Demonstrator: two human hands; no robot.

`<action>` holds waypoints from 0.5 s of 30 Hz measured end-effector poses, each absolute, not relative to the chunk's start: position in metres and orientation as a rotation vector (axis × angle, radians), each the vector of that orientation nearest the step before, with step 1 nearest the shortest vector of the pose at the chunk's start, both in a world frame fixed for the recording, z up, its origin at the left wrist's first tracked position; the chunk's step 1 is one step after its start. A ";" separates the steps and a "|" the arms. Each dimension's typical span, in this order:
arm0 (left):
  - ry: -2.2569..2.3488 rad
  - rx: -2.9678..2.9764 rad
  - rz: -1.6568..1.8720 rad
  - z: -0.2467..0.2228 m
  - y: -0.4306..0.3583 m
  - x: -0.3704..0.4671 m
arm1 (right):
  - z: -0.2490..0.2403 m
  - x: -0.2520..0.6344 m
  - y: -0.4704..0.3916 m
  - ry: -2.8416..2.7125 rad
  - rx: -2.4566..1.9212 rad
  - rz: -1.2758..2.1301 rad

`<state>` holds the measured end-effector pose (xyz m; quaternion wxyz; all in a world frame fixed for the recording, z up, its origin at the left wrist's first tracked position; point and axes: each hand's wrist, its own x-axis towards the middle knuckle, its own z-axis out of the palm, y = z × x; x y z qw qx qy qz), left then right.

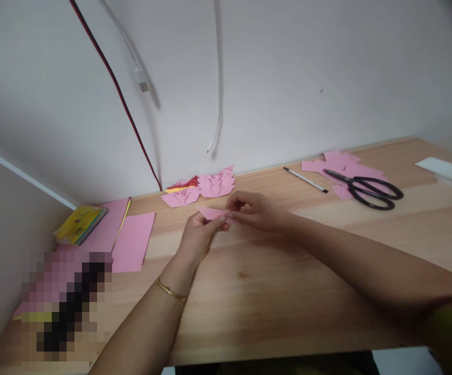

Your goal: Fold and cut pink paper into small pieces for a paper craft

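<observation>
Between my two hands is a small folded piece of pink paper (211, 212), held just above the wooden table. My left hand (200, 232) pinches its left and lower side between thumb and fingers. From the right, my right hand (258, 211) pinches the paper's other end, its fingertips meeting the left thumb. The fingers cover part of the paper, so its full shape is hidden. Just behind my hands, several folded pink paper pieces (216, 183) stand in a group by the wall, with a red and yellow piece (183, 185) among them.
Black-handled scissors (372, 191) lie on pink paper scraps (337, 161) at the right, beside a pen (306, 179). A white strip (444, 171) lies far right. Pink sheets (134, 242) and a yellow pack (79, 225) are at left, near a pixelated dark object. Cables (218, 78) hang along the wall.
</observation>
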<state>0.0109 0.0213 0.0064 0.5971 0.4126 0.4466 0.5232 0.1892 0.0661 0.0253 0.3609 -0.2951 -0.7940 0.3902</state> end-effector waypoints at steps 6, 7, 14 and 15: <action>1.005 0.996 1.279 0.011 0.022 0.011 | 0.025 0.190 0.070 -2.059 -0.642 0.432; 1.006 1.002 1.286 0.011 0.022 0.011 | 0.025 0.190 0.070 -2.071 -0.626 0.381; 1.040 1.032 1.281 0.009 0.022 0.012 | 0.019 0.189 0.073 -2.146 -0.631 0.304; 1.039 1.033 1.282 0.009 0.022 0.012 | 0.018 0.189 0.073 -2.154 -0.639 0.293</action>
